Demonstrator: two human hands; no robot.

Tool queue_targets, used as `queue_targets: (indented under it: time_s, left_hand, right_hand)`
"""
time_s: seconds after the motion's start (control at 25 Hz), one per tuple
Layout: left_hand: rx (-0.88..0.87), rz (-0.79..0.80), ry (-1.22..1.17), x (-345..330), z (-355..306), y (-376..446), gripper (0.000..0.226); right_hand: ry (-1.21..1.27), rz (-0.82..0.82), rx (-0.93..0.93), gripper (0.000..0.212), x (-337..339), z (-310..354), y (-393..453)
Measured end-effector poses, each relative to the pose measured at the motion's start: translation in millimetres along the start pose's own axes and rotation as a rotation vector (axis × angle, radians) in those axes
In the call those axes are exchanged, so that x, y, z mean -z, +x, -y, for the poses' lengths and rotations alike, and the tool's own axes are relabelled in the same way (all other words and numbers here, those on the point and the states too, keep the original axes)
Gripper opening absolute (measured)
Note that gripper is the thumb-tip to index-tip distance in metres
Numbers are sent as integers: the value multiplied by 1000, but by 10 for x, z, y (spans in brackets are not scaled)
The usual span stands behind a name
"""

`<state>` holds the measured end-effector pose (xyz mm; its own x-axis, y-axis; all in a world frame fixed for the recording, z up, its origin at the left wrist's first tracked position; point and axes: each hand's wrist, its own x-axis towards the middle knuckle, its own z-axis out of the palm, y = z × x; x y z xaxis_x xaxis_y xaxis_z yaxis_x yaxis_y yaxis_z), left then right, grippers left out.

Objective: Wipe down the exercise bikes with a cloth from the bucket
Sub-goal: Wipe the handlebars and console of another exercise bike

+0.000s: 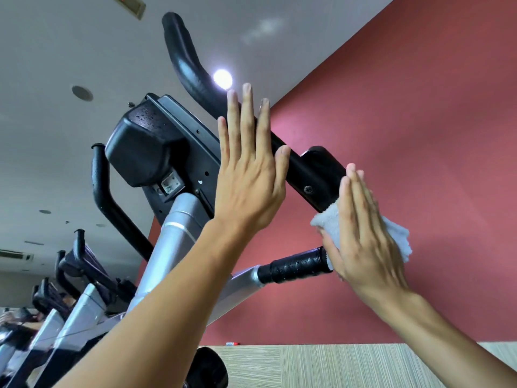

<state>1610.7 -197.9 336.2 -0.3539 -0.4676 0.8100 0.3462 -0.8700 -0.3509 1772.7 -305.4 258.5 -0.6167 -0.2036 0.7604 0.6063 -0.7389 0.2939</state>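
Red gym wall behind | left hand (246, 175) flat, steadying handlebar (296, 161) | right hand (366, 236) flat, pressing cloth (333, 222) on bracket (321, 175) | advice: press evenly, cover underside.

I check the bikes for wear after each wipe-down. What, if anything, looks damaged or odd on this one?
Nothing looks broken. Water droplets bead on the black console housing and the short black grip, so both look wet. The cloth sits under the right hand.
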Motion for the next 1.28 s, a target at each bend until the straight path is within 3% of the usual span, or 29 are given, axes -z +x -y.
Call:
queue_targets:
  time_s: [0.28, 0.48, 0.56, 0.64, 0.72, 0.84, 1.0, 1.28]
  left_hand:
    - [79, -48, -194, -65, -112, -93, 62]
    - [42, 21, -320, -105, -55, -784, 66]
    - [95, 125, -315, -231, 35, -1228, 58]
    - [66, 255, -180, -384, 132, -1555, 41]
    - [-16, 385, -43, -488, 197, -1732, 35]
    - [-7, 565, 90, -541, 229, -1805, 41]
    - [51, 786, 480, -632, 264, -1884, 58]
    - [-108, 865, 650, -639, 270, -1911, 63]
  right_hand:
    - [-60, -76, 106, 64, -87, 38, 241]
    - [11, 109, 169, 78, 222, -165, -200]
    - [-64, 136, 373, 70, 365, -130, -309]
    - [-201, 199, 677, 62, 308, -102, -330]
    - [-331, 272, 839, 60, 96, -134, -284]
    - [-459, 298, 873, 63, -250, -135, -285]
    - [-515, 309, 822, 62, -579, 157, -424]
    - [-566, 619, 837, 70, -865, 613, -264]
